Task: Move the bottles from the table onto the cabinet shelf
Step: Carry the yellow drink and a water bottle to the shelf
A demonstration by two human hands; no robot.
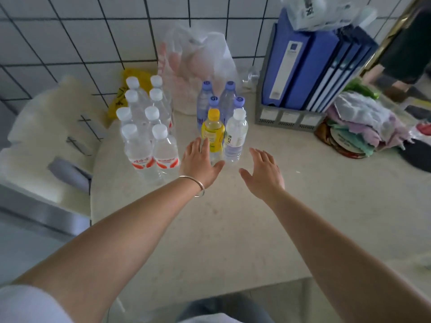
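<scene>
A: So, from the head view, how far along does it look?

B: Barely begun, by my reading. Every bottle in sight stands on the pale speckled stone table (233, 217). At the left is a block of eight clear plastic water bottles with white caps and red labels (147, 127), in two rows of four. Just to the right stand four clear bottles with lilac caps (221, 99), and in front of those a yellow-capped bottle with a yellow label (212, 131) touching or nearly touching a white-capped clear bottle with a pale label (236, 136).

A: And the hands?

B: Both reach forward with straight, spread fingers, gripping nothing. The left hand (199, 163) (the one with a thin silver bangle (197, 185) on the wrist) is beside the yellow-labelled bottle, its fingertips overlapping the lower body; whether they touch it I cannot tell. The right hand (263, 173) hovers just short of the white-capped bottle, apart from it.

A: Is the cabinet shelf visible?

B: Not that I can make out. There is a blurred pale piece of furniture (46, 141) at the left edge, too smeared to name. So nothing shows as delivered, and all fourteen bottles appear left to move.

A: What else is on the table?

B: A translucent plastic bag (198, 66) against the white tiled wall (70, 31), a grey file rack (289, 117) holding blue binders (310, 66), and a heap of pastel cloths (363, 122) at the right.

A: The likely first pick?

B: The front pair, I judge, one per hand.
</scene>
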